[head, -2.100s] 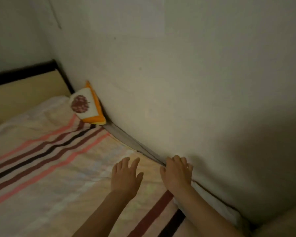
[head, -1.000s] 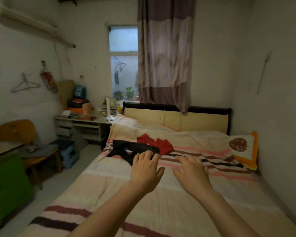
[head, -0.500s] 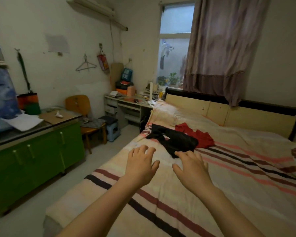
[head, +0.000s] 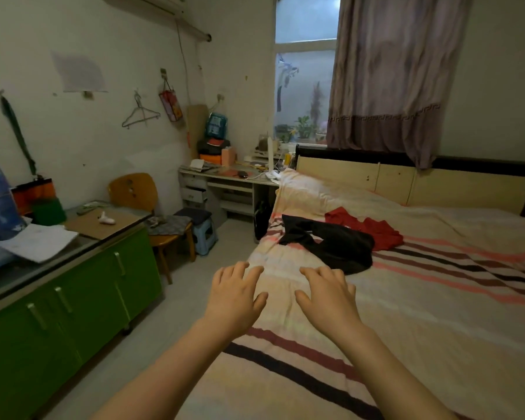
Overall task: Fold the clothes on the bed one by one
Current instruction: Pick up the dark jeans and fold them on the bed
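Striped in cream, pink, maroon and black, the wide bed (head: 406,313) with its pale wooden headboard fills the right half of the view. A mauve curtain (head: 391,80) hangs over the right part of the window above the headboard. Along the left wall stands a long green cabinet (head: 67,313) with a worktop carrying loose white papers (head: 37,242) and a brown board. Past it sit a round-backed wooden chair (head: 134,192), a small blue plastic stool (head: 205,234) and a cluttered white desk (head: 225,180) below the window. A wire hanger (head: 140,115) hangs on the wall.

On the bed's left side, toward the headboard, lies a crumpled black garment (head: 337,241), unfolded. A crumpled red garment (head: 373,227) lies just behind it, touching its far edge and partly tucked under it.

Both bare forearms reach forward from the bottom of the view. The left hand (head: 234,295) hovers over the bed's left edge, palm down, fingers (head: 240,269) loosely spread and holding nothing. The right hand (head: 331,295) is just beside it, palm down, also with relaxed, spread fingers and nothing in it; its fingertips sit near the black garment's front edge without touching.
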### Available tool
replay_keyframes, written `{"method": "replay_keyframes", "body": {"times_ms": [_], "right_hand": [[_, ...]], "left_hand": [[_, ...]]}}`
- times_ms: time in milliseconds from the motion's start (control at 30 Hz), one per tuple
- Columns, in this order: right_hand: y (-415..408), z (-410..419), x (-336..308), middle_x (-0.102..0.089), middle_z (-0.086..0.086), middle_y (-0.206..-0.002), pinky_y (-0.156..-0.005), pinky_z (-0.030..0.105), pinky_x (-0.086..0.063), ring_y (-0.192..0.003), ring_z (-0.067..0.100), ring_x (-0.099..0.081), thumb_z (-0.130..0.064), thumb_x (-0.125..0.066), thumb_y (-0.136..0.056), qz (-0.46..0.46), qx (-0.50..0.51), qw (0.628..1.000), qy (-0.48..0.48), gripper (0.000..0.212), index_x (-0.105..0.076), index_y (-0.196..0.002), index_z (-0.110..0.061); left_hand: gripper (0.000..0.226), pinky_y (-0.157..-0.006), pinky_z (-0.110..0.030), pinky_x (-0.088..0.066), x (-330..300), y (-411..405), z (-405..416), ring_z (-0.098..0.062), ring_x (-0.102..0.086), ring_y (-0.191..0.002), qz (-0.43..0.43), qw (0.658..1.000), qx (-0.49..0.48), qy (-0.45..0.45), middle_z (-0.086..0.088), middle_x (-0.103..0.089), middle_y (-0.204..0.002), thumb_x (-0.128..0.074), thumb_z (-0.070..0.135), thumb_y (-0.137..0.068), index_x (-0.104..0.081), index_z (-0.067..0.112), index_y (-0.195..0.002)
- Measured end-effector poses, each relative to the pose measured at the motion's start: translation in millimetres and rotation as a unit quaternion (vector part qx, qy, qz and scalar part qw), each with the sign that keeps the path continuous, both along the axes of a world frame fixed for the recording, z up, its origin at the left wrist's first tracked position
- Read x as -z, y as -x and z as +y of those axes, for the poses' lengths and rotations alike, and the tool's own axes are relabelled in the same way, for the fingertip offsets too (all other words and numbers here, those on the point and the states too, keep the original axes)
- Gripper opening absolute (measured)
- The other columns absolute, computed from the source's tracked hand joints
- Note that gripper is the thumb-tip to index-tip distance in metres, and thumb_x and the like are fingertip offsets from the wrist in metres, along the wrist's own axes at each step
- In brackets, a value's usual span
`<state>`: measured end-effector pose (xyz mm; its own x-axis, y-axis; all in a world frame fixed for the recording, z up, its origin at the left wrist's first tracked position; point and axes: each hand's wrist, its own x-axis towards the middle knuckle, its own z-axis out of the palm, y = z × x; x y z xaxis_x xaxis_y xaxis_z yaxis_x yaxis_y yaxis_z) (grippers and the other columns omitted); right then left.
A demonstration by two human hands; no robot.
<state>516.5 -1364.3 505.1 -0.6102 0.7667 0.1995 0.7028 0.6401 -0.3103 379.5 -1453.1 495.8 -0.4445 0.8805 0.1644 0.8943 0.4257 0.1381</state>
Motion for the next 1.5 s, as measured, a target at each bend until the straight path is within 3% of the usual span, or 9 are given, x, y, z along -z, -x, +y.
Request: {"method": "replay_keyframes", "body": {"times_ms": [233, 700, 1167, 1500], "right_hand": [[126.1, -12.8, 18.1, -0.041, -0.002, -0.136, -0.102, 0.036, -0.029, -0.126, 0.019, -0.033, -0.038, -0.042, -0.095, -0.01, 0.019, 1.0, 0.003, 0.047, -0.033, -0.14, -0.031], [399.7, 0.9, 51.8, -0.036, -0.002, -0.139, -0.101, 0.036, -0.027, -0.128, 0.02, -0.029, -0.04, -0.039, -0.094, -0.029, 0.026, 0.998, 0.05, 0.051, -0.029, -0.143, -0.03], [615.3, -25.5, 74.9, -0.038, -0.002, -0.137, -0.1, 0.035, -0.029, -0.126, 0.02, -0.031, -0.04, -0.04, -0.094, -0.002, 0.185, 0.981, 0.064, 0.046, -0.034, -0.139, -0.029], [664.5, 44.2, 81.6, -0.038, -0.002, -0.139, -0.1, 0.036, -0.029, -0.128, 0.02, -0.03, -0.04, -0.042, -0.094, 0.018, 0.31, 0.948, 0.07, 0.049, -0.031, -0.141, -0.031]], "left_hand": [[0.057, -0.117, -0.039, -0.01, 12.7, 117.9, -11.0, -0.022, -0.015, -0.144, -0.011, 1.0, 0.005, 0.012, -0.001, -0.016, -0.157, -0.033, 0.05, -0.098, -0.013, 0.035, -0.149], [0.059, -0.117, -0.039, -0.004, 33.0, 401.0, -8.7, -0.021, -0.009, -0.145, -0.017, 0.998, 0.023, 0.058, -0.002, -0.009, -0.159, -0.032, 0.049, -0.098, -0.01, 0.032, -0.151], [0.059, -0.116, -0.038, -0.008, 44.7, 634.3, 30.4, -0.021, -0.013, -0.144, 0.012, 0.978, 0.196, 0.065, -0.004, -0.012, -0.158, -0.033, 0.048, -0.098, -0.013, 0.03, -0.15], [0.057, -0.116, -0.038, -0.007, 52.0, 679.7, 133.4, -0.021, -0.016, -0.142, 0.002, 0.945, 0.324, 0.042, -0.002, -0.014, -0.156, -0.034, 0.046, -0.097, -0.014, 0.032, -0.149]]}}
